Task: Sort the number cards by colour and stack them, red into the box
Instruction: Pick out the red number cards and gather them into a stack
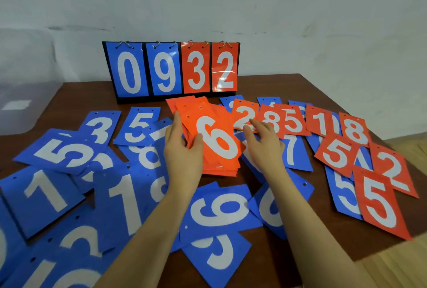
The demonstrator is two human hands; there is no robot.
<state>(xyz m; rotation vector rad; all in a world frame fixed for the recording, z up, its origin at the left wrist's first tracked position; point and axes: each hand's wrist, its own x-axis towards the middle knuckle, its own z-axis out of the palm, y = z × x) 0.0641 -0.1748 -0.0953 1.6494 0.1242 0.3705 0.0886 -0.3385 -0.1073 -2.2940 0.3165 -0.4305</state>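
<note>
Red and blue number cards on a dark brown table

Flat red cards with white digits (217, 142) lie among flat blue cards with white digits (219, 209) on the dark brown wooden tabletop (323, 86). The upright black-framed flip scoreboard (172, 70) shows white 0 and 9 on blue, 3 and 2 on red, before a pale grey-white wall (300, 10).
</note>
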